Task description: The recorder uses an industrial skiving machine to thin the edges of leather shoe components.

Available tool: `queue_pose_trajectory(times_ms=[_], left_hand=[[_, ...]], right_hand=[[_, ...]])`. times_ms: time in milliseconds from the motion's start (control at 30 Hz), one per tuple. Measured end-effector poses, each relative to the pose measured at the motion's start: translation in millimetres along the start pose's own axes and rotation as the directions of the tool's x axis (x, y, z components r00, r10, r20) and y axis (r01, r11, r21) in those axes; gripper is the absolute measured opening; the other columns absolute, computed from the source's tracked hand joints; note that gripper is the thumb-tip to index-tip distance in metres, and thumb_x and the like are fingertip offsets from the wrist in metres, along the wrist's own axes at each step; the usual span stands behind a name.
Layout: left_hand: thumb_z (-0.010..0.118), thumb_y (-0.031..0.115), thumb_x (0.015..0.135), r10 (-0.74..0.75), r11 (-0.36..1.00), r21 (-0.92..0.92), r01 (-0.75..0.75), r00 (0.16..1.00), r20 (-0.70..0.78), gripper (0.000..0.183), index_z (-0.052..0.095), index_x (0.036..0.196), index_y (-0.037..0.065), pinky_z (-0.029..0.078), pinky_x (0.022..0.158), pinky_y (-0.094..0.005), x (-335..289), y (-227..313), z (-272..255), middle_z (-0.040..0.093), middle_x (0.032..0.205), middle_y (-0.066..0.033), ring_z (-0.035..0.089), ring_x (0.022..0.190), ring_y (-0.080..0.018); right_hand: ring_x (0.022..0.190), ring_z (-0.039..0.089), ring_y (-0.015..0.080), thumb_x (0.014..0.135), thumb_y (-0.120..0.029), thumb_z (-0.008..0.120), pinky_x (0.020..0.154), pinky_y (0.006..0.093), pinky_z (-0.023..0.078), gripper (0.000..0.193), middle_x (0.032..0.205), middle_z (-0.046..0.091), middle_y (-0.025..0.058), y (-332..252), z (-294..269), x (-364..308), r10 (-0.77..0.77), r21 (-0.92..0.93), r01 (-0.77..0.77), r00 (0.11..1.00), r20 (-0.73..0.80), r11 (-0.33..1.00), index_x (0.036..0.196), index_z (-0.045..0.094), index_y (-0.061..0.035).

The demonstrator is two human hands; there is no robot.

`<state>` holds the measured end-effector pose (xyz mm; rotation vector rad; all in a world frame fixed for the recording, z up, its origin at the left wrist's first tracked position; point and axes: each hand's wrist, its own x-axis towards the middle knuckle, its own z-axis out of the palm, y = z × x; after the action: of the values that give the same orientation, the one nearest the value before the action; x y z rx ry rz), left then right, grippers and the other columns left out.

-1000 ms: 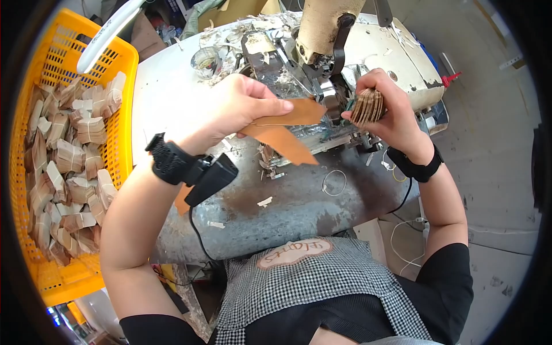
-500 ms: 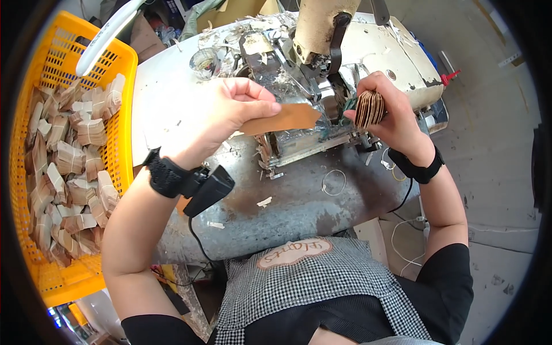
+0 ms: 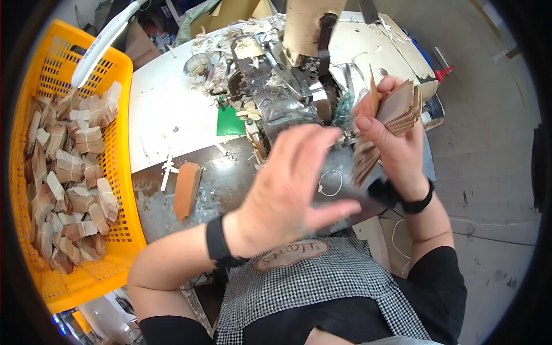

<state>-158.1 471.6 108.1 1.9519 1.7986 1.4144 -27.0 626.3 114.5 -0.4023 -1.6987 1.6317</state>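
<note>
My right hand [image 3: 394,141] is raised beside the machine, its fingers [image 3: 368,127] clamped around a fanned stack of thin tan leather pieces [image 3: 397,112]; the thumb presses across the front of the stack and the lower ends of the pieces hang down toward my wrist, which wears a black band. My left hand [image 3: 293,184] hovers in the middle of the view, blurred, with the fingers spread apart and holding nothing, above the dark worn metal table [image 3: 230,190]. On that table, to the left of my left hand, lies a single flat reddish-brown leather strip [image 3: 187,190], on its own and well apart from both hands. A thin white loop of elastic [image 3: 329,183] rests on the table between my two hands. Behind them stands the grimy beige sewing machine [image 3: 299,63], with scraps and a small green square card [image 3: 231,122] just beside its base on the white part of the table. Along my left side sits a yellow plastic mesh crate [image 3: 123,190] filled with bundles of tan leather pieces [image 3: 69,172]. A white lamp arm [image 3: 103,43] crosses above the crate.
</note>
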Motion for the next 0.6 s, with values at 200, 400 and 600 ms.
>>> queue_pose_trajectory(times_ms=[200,400,600], left_hand=[[0.076,0.005,0.07,0.029,0.995,0.089,-0.035,0.997,0.071,0.073,0.043,0.135,-0.005,0.045,0.096,-0.0433,-27,-3,39,0.045,0.128,-0.0222,0.05,0.114,-0.0398],[0.065,-0.006,0.073,-0.135,0.991,0.011,0.135,0.981,0.139,0.062,0.045,0.132,-0.004,0.046,0.093,-0.0406,-70,-24,47,0.051,0.12,-0.0217,0.053,0.107,-0.0394],[0.068,-0.005,0.07,-0.329,0.943,0.151,0.297,0.905,0.271,0.061,0.05,0.127,0.002,0.043,0.096,-0.0424,-105,-44,47,0.051,0.12,-0.0175,0.049,0.113,-0.0377]], right_hand=[[0.091,0.06,0.0113,0.096,-0.02,0.06,0.084,0.0285,0.048,0.026,0.097,0.063,0.0023,20,30,-50,0.563,0.523,-0.443,0.821,-0.089,0.728,0.116,0.053,-0.0056],[0.111,0.054,0.0168,0.091,-0.015,0.065,0.099,0.035,0.041,0.042,0.12,0.057,0.006,63,22,-90,0.707,0.655,-0.586,0.698,0.111,0.477,0.128,0.046,-0.0066],[0.142,0.027,0.0345,0.074,-0.007,0.066,0.116,0.041,0.023,0.083,0.149,0.031,0.0221,98,-2,-120,0.196,-0.447,-0.083,0.958,0.212,0.891,0.146,0.026,0.0003]])
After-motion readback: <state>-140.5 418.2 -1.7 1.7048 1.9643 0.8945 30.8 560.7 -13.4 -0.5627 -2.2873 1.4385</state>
